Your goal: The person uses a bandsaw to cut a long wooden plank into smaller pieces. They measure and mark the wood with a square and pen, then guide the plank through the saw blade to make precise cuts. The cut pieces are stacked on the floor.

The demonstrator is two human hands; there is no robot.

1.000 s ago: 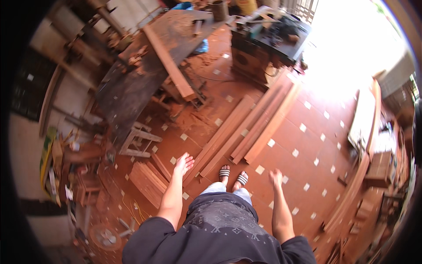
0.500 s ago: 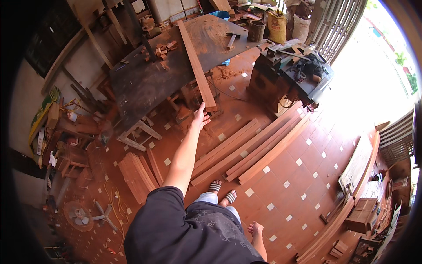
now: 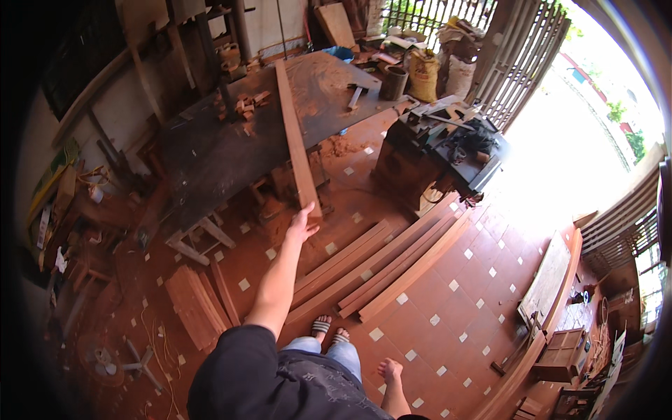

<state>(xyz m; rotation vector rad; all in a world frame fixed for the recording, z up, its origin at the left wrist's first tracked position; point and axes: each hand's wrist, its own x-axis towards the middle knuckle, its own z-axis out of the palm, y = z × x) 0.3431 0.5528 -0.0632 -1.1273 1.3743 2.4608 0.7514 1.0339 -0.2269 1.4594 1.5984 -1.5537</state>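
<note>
My right hand (image 3: 392, 371) is hanging near right, curled around nothing visible. Farther left, my left hand (image 3: 301, 227) is standing wide at the near end of a long reddish-brown wooden plank (image 3: 297, 149), which is overhanging a broad dark tabletop (image 3: 224, 164), probably leaving gripping room.

Two hands (image 3: 302, 225) (image 3: 390, 371), one tabletop plank (image 3: 295, 136), two sandals (image 3: 320, 326) (image 3: 340, 337) (one pair).
</note>
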